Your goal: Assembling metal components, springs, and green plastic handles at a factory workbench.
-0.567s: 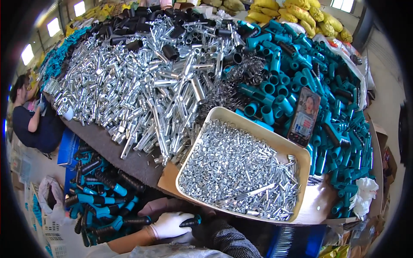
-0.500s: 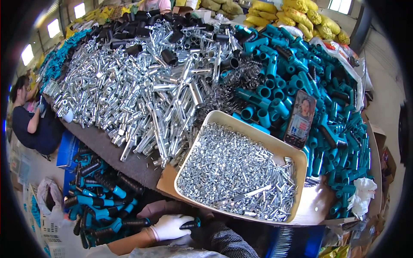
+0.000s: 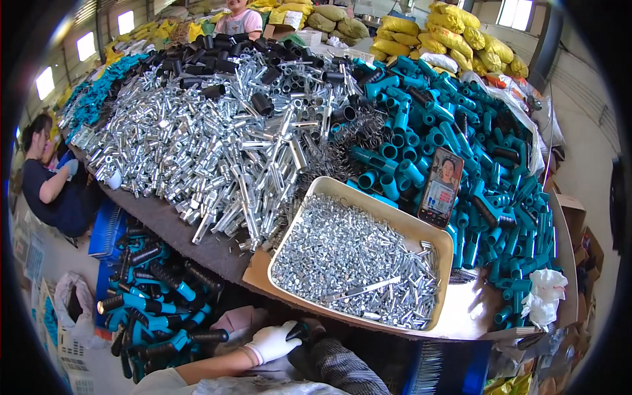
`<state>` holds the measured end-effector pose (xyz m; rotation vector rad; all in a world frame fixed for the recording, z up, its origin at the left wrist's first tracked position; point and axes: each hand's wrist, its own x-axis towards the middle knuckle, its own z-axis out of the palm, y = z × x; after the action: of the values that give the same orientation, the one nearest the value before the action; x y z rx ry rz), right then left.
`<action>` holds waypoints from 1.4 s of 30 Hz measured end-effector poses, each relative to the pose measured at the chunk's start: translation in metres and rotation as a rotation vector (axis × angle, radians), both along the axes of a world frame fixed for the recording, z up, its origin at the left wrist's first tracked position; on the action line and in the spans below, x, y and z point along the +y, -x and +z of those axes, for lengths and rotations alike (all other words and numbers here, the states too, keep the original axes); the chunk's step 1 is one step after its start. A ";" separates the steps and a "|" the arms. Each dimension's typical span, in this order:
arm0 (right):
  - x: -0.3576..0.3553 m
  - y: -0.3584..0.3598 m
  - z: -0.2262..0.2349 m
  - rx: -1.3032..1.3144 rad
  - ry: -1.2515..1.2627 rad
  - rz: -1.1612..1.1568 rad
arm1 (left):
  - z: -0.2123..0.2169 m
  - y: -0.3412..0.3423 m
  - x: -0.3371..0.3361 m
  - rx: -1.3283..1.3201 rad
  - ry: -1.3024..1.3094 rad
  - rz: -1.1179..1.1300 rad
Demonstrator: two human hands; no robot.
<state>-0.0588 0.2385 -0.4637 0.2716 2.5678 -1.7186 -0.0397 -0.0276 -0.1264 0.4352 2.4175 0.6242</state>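
My left hand (image 3: 273,343), in a white glove, is closed around a dark tool handle (image 3: 298,331) below the table's front edge. The handle is mostly black, and its far side lies in shadow. My right forearm (image 3: 339,361), in a dark checked sleeve, reaches up close beside it. The right hand is in the shadow under the edge, so its fingers cannot be made out. To the left of my hands lies a heap of teal-and-black tool handles (image 3: 161,306). Above them, a cream tray (image 3: 378,206) holds many small metal pins (image 3: 349,257).
Metal sleeves (image 3: 197,151) cover the table's left and middle, with dark springs (image 3: 362,128) and teal housings (image 3: 477,204) to the right. A phone (image 3: 440,187) leans on the housings. Blue bins (image 3: 105,234) stand below; one co-worker (image 3: 49,184) sits left, another person (image 3: 240,23) stands behind.
My left hand has moved slightly up and to the right with the handle. The view has shifted, so the tray and phone sit farther left, and more of the person behind shows.
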 end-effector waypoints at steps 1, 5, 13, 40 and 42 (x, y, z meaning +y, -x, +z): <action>-0.076 0.016 0.014 0.004 -0.011 -0.035 | -0.012 0.003 0.002 -0.022 -0.009 -0.029; -0.104 0.010 0.110 0.026 -0.294 0.184 | -0.019 0.005 -0.003 -0.038 -0.049 -0.059; -0.145 -0.002 0.169 -0.033 -0.133 -0.246 | -0.068 -0.001 0.007 0.094 -0.156 0.081; -0.129 0.002 0.187 -0.144 -0.557 0.295 | -0.075 0.010 0.011 -0.098 -0.130 0.038; -0.123 0.004 0.176 0.033 -0.522 0.230 | -0.080 0.017 0.008 -0.102 -0.161 -0.023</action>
<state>-0.0630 0.1155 -0.2872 -0.0421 2.8907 -0.9695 -0.0562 -0.0197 -0.2066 0.4846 2.2714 0.8151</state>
